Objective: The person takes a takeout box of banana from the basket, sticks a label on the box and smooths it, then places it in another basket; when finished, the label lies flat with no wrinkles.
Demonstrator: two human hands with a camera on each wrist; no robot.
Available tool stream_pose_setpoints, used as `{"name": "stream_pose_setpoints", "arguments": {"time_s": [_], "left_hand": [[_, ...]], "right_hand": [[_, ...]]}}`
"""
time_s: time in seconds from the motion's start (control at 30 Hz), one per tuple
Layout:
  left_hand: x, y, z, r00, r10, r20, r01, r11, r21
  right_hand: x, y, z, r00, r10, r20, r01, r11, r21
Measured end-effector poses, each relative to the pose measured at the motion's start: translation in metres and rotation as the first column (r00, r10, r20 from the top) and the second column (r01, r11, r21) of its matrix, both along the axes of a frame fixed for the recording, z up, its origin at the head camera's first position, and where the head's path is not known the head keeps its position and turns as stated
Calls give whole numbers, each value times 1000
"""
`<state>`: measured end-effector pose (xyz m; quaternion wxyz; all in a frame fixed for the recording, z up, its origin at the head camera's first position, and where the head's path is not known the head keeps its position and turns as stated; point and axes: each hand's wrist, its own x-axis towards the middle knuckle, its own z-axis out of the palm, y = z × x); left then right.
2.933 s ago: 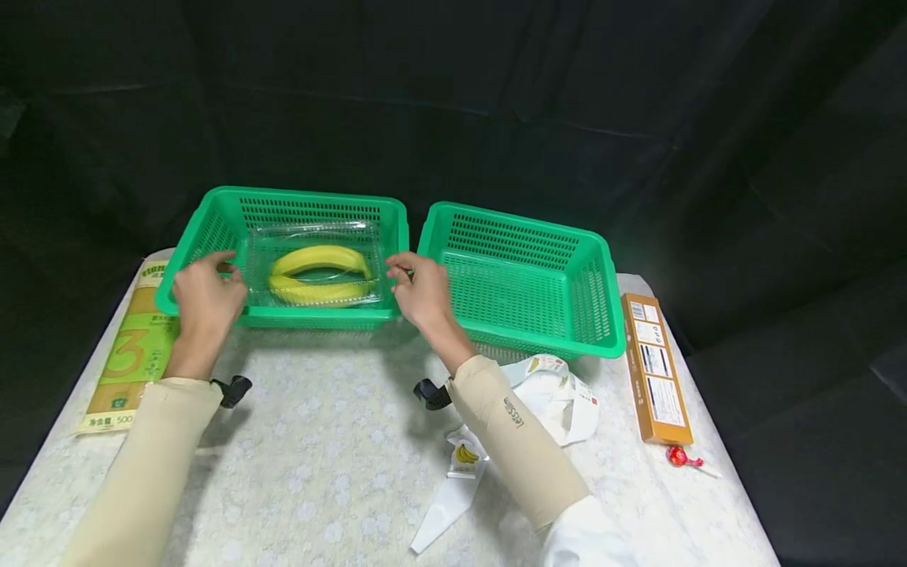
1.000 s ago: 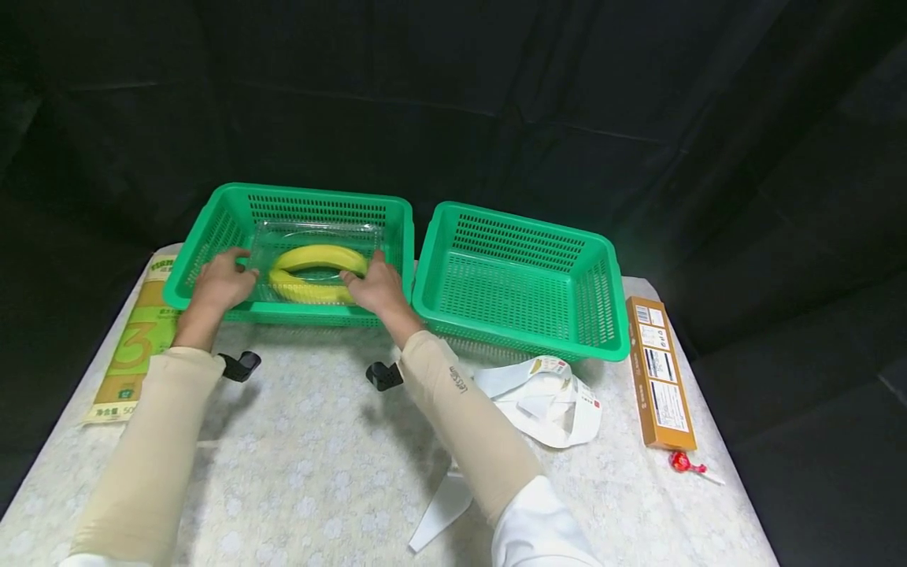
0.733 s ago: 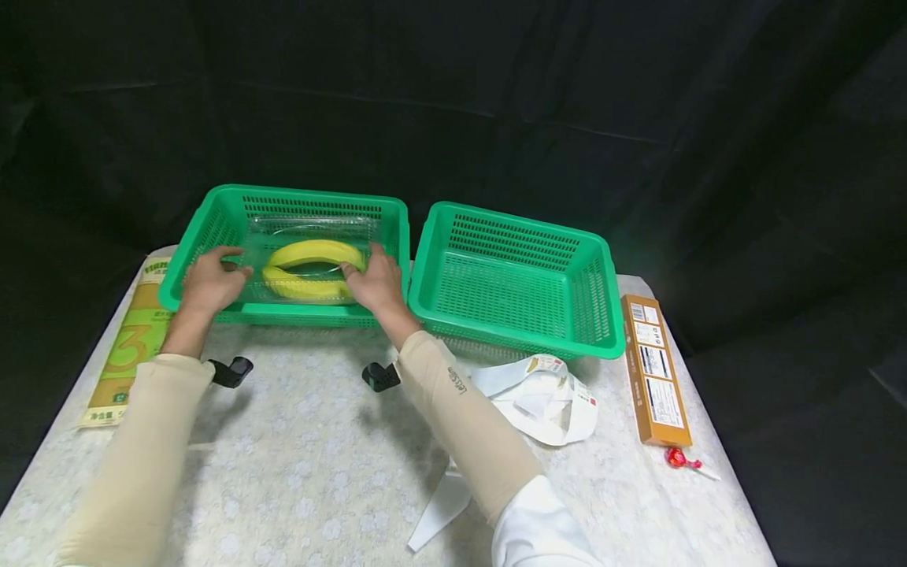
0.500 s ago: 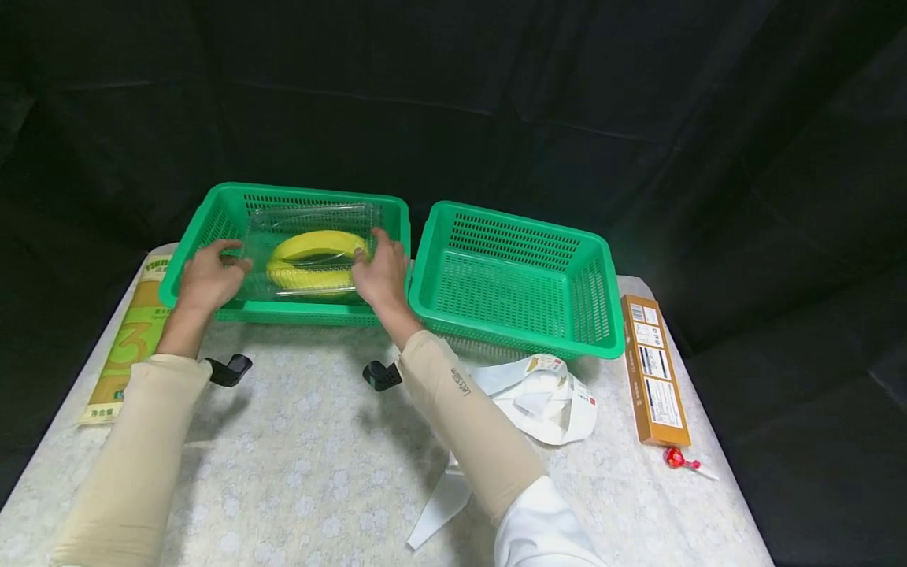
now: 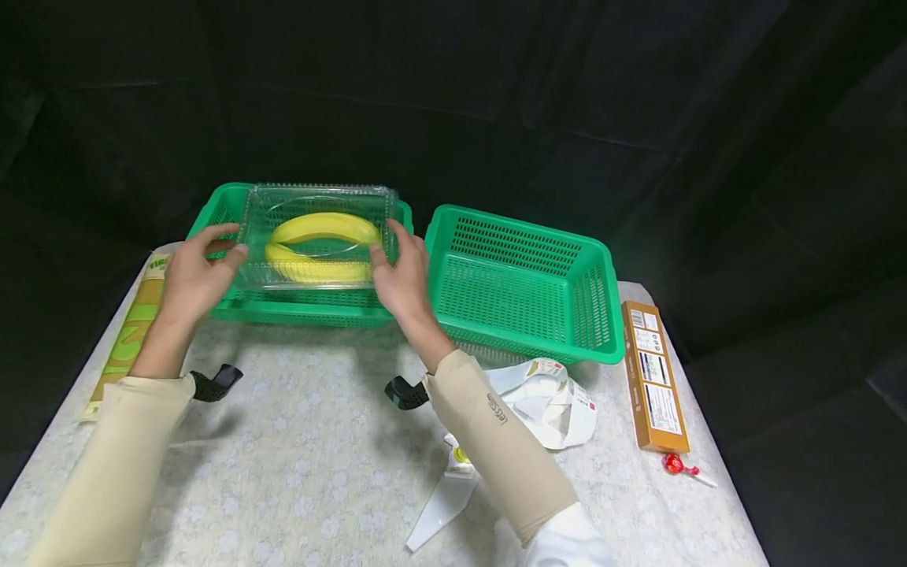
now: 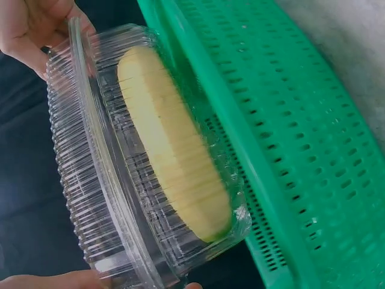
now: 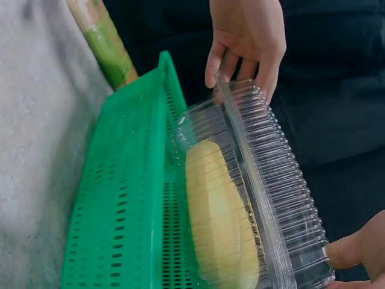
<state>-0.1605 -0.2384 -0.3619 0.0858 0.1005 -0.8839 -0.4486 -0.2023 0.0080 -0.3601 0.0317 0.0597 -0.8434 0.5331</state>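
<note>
A clear plastic clamshell box (image 5: 319,203) with bananas (image 5: 322,272) inside is held above the left green basket (image 5: 305,313). My left hand (image 5: 194,272) grips its left end, and my right hand (image 5: 404,272) grips the right end. Both wrist views show the box lifted clear of the basket's rim, its lid closed over a banana (image 6: 174,144). In the right wrist view the left hand (image 7: 248,45) pinches the far end of the box, while fingers of the right hand (image 7: 361,253) hold the near end.
A second green basket (image 5: 524,295) stands to the right. Crumpled white paper strips (image 5: 546,405) and a small banana-print packet (image 5: 460,463) lie in front of it. An orange box (image 5: 653,378) and a red lollipop (image 5: 675,465) are at the right edge; a pasta bag (image 5: 131,339) is left.
My hands have closed on both ends of the clamshell box and raised it out of the left basket, bananas inside. The baskets and the other things stay where they were.
</note>
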Motion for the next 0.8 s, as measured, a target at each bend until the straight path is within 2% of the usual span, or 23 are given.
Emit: {"name": "stream_pose_setpoints", "arguments": {"time_s": [0.1, 0.27, 0.47, 0.63, 0.8], "left_hand": [[10, 3, 4, 999, 13, -40, -14, 1000, -16], [24, 6, 5, 997, -11, -80, 10, 1000, -24], [41, 8, 3, 994, -10, -113, 13, 1000, 27], [54, 11, 1, 989, -19, -146, 28, 998, 63], [64, 18, -1, 986, -43, -161, 50, 998, 39]], "right_hand": [[10, 8, 5, 1000, 25, -15, -25, 999, -29], [24, 23, 10, 997, 61, -48, -63, 997, -54], [41, 35, 13, 991, 103, -87, -107, 994, -36], [54, 42, 9, 988, 85, -130, -95, 993, -69], [65, 54, 6, 990, 65, -128, -77, 993, -87]]}}
